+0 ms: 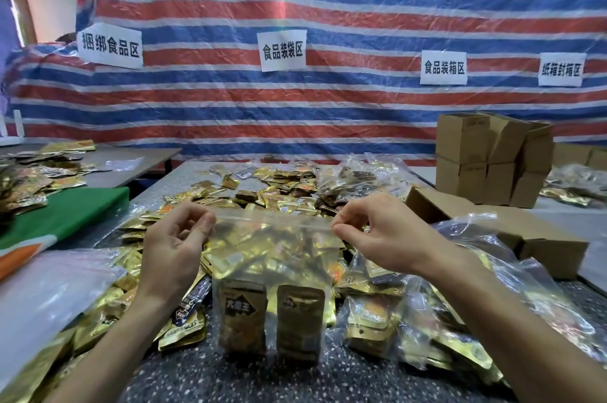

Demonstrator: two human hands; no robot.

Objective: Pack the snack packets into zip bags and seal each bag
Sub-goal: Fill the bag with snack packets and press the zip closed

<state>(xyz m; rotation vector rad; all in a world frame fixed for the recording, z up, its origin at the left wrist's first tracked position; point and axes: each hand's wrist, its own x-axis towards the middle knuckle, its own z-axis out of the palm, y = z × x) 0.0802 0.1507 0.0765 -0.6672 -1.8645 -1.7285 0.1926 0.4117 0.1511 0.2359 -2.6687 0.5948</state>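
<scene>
You held the zip bag [272, 287] upright on the speckled table [203, 379], close in front of you at 12 o'clock. Your left hand [174, 248] pinched the bag's top strip at its 9 o'clock end between thumb and forefinger, with the other fingers loosely curled. Your right hand [384, 235] pinched the same strip at its 3 o'clock end in the same way. The strip ran taut between them; whether it was pressed closed along its whole length I could not tell through the glare. Gold snack packets [243, 314] filled the bag, and two dark-fronted ones stood at its bottom. Loose packets [279, 195] lay heaped beyond it at 12 o'clock. Filled bags [427, 320] lay at 3 o'clock, cardboard boxes [486, 156] stood at 2 o'clock, and a stack of empty bags [49, 287] lay at 8 o'clock.
</scene>
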